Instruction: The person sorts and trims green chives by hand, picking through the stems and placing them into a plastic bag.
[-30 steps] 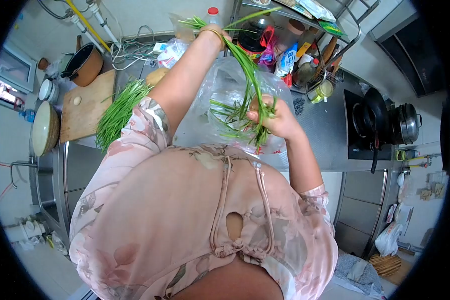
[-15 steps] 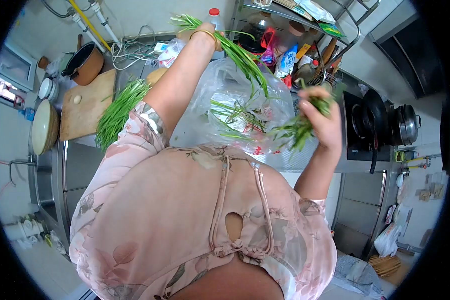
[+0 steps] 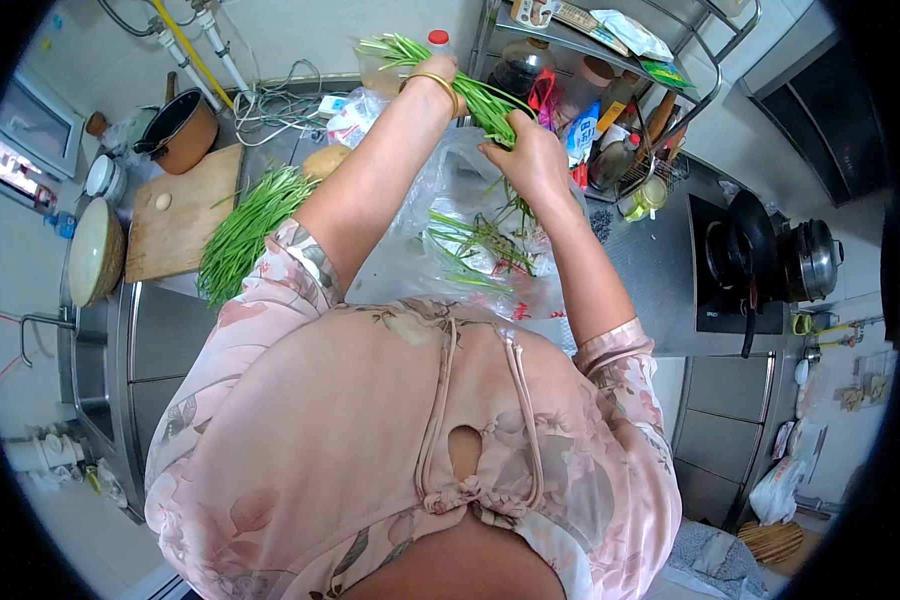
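My left hand is closed around a bunch of garlic chives, whose pale stem ends stick out to the left. At the leafy end, my right hand has its fingers curled on the same bunch; its fingertips are partly hidden. Below both hands lies a spread clear plastic bag with loose chive scraps on it. A larger pile of chives rests on the counter left of my left forearm.
A wooden cutting board with a small pale round item, a brown pot and a large bowl stand at left. Bottles and packets fill a rack at the back. A wok sits on the stove at right.
My right hand has moved left and up from beside the bag to the bunch. The leafy clump it held no longer shows there. My left hand shifted slightly right, still holding the chives.
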`<state>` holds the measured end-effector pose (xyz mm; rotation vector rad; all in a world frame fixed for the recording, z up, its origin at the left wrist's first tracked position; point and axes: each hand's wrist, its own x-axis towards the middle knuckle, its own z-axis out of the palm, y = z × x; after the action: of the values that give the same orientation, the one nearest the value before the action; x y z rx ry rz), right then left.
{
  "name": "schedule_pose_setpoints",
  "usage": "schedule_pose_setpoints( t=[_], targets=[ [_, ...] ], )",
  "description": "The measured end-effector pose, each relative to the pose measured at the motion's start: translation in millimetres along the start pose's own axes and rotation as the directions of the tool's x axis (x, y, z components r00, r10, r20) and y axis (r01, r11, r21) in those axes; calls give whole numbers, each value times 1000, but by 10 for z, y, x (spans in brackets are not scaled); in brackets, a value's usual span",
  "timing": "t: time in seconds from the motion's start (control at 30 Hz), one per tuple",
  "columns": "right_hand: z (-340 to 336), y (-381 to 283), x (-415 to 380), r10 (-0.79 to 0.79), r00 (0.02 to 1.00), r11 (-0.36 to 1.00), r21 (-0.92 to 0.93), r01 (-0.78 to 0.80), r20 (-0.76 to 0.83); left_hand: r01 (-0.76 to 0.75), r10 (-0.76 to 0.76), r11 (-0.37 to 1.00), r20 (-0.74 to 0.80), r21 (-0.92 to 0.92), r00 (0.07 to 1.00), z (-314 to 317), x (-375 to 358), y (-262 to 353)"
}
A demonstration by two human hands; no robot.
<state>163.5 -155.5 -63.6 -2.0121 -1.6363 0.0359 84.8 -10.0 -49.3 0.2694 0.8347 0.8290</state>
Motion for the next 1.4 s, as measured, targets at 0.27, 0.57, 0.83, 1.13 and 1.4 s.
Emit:
schedule_pose_setpoints(
  t=[0.27, 0.57, 0.83, 1.13, 1.4],
  targets=[
    [37, 396, 149, 6, 929, 643, 710, -287, 370, 54, -90, 939, 92, 339, 992, -88, -63, 37],
    [-166, 447, 136, -46, 783, 436, 718, -543, 621, 188, -256, 955, 317, 230, 913, -277, -176, 37],
    [-172, 508, 118, -43, 807, 438, 737, -515, 589, 73, -181, 960, 403, 269, 897, -442, -118, 57],
    [-294, 530, 50, -90, 787, 355, 758, -547, 610, -100, -50, 921, 369, 376, 928, -452, -33, 45],
    [-271, 643, -88, -92, 796, 356, 766, -535, 599, -169, 25, 898, 335, 407, 942, -427, -127, 58]
  ],
)
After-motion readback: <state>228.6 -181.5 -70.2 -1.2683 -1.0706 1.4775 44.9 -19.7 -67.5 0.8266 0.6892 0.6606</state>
